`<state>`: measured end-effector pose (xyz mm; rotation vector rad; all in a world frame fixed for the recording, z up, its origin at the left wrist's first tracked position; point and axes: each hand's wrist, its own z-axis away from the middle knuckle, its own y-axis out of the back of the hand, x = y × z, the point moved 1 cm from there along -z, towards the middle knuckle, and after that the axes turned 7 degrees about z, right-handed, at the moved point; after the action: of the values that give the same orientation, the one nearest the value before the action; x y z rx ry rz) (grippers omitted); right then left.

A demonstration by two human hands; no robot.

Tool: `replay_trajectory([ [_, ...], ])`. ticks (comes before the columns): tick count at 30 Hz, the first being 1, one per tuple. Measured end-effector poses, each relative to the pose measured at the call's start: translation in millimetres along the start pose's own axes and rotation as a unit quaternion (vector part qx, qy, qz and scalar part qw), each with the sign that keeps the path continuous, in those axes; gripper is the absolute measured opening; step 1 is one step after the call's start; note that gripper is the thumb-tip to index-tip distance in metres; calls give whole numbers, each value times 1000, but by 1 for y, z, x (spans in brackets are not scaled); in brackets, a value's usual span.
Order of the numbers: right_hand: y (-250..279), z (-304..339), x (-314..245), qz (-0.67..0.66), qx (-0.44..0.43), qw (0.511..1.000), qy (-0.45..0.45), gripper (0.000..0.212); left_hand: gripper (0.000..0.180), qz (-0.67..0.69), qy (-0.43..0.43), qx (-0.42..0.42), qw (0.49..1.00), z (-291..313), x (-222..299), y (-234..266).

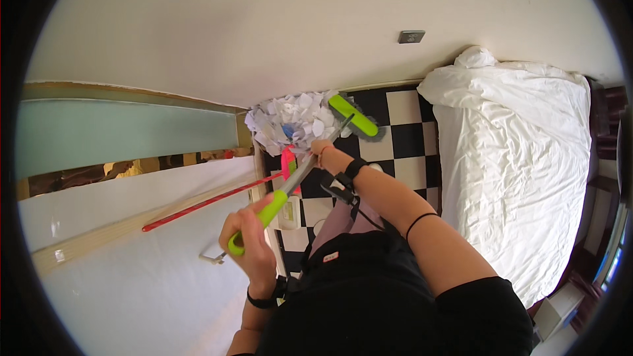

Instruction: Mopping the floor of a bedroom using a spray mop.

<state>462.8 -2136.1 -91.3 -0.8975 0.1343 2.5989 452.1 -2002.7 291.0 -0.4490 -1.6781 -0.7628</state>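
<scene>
My left hand point(252, 245) is closed round the green grip at the top of a broom point(354, 116). Lower down, my right hand point(321, 149) wraps the same grey shaft. The broom's green head with dark bristles rests on the floor, its left end against a heap of crumpled white paper scraps point(290, 118). A blue scrap point(287, 131) shows among the paper. Close to my right hand is a pink tool with a long red handle point(211, 202), leaning to the left; its lower end is partly hidden by the broom shaft.
Black and white floor tiles point(403, 107) run between the paper heap and a bed with white bedding point(508, 171) at right. A wall with a dark outlet point(411, 37) rises beyond. At left stands a white door point(145, 264) with a handle; a pale container point(289, 213) sits beside it.
</scene>
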Motion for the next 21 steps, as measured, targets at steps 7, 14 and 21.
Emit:
replay_trajectory([
  [7, -65, 131, -45, -597, -20, 797, -83, 3, 23, 102, -178, 20, 978, 11, 37, 49],
  [14, -14, 114, 30, -570, 50, 814, -100, 5, 19, 253, -22, -98, 962, 6, -24, 48],
  [21, 8, 38, 89, -440, 78, 877, -178, 10, 32, 186, 124, -63, 973, 22, -68, 32],
])
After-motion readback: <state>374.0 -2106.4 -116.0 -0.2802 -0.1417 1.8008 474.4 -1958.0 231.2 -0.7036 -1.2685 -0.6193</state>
